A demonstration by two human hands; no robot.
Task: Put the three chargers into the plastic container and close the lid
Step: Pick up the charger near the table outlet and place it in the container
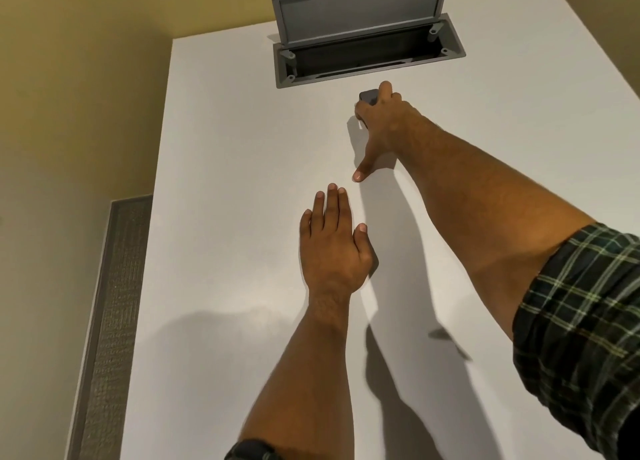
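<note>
A small dark charger (pixel 367 96) lies on the white table (pixel 225 182), just in front of the open recess. My right hand (pixel 381 124) reaches over it with its fingers curled around the charger and the thumb stretched back toward me. Most of the charger is hidden under the fingers. My left hand (pixel 334 241) lies flat on the table nearer to me, fingers together, holding nothing. No plastic container and no other chargers are in view.
A grey box (pixel 370 60) is sunk into the far part of the table, with its hinged lid (pixel 358 8) standing up. A yellow wall lies behind and to the left. A grey textured strip (pixel 110 321) runs along the table's left side.
</note>
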